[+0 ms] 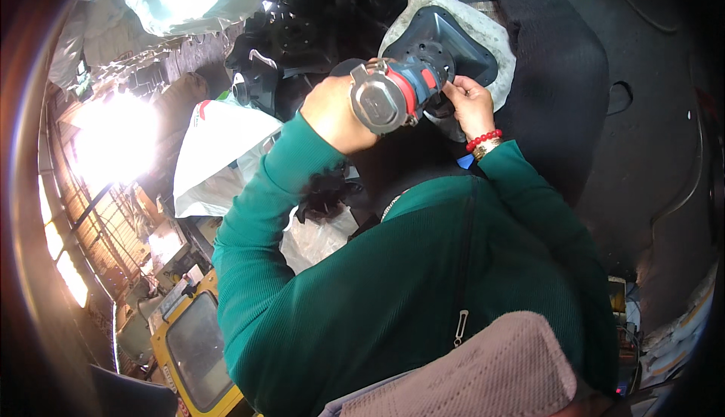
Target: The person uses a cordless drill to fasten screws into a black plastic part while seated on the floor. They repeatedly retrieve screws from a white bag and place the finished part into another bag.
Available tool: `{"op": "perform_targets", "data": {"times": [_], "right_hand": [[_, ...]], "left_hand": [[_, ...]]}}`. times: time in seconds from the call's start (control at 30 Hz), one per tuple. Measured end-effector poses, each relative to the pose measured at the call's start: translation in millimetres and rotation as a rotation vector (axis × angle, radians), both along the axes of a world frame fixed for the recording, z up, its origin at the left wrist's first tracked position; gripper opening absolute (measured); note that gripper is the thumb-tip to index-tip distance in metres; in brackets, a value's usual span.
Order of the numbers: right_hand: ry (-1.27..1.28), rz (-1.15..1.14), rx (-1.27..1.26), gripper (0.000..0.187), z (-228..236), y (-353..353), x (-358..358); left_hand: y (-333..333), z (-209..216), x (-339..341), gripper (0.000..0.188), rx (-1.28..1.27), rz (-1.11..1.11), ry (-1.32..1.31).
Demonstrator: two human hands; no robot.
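My left hand [332, 111] is wrapped round a cordless drill [429, 79] with a blue and red body and a round grey rear end. The drill points toward a black plastic part [458, 43], a squarish flared piece with a raised middle and small holes. My right hand [472, 104] is closed beside the drill's front end, thumb and fingers pinched at the part's near edge. Whatever it pinches is too small to make out. Beneath the part lies a stained whitish cloth or sheet [502, 43]. The drill's tip is hidden.
White plastic bags [215, 141] stand at the left, with another bag [196, 2] at the far left. More black plastic parts [294, 32] are heaped beyond my left hand. A yellow-framed machine [200, 349] is at the lower left. A dark sheet [559, 77] spreads to the right.
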State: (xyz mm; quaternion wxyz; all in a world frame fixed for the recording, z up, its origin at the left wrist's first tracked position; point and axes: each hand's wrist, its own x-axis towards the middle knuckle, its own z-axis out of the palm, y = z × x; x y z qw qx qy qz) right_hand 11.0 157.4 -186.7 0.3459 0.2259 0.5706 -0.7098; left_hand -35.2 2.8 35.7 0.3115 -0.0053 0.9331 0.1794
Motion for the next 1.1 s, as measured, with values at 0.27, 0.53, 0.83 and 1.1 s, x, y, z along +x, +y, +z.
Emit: {"op": "perform_targets", "data": {"times": [0.27,0.53,0.83,1.1], "right_hand": [[0.072,-0.041,0.016,0.030,-9.8,-6.4,5.3],[0.098,-0.034,0.020,0.017,-5.8,-8.0,1.5],[0.150,0.082,0.089,0.025,-8.0,-1.3,-1.7],[0.156,0.145,0.148,0.032,-4.9,1.1,-2.5]], "left_hand": [[-26.2,-11.3,-39.2,0.034,0.083,-0.149,-0.073],[-19.5,-7.8,-59.4,0.037,0.054,-0.265,-0.109],[2.7,4.5,-54.3,0.036,-0.051,-0.257,-0.140],[4.3,6.1,-33.2,0.034,-0.083,-0.166,-0.110]]}}
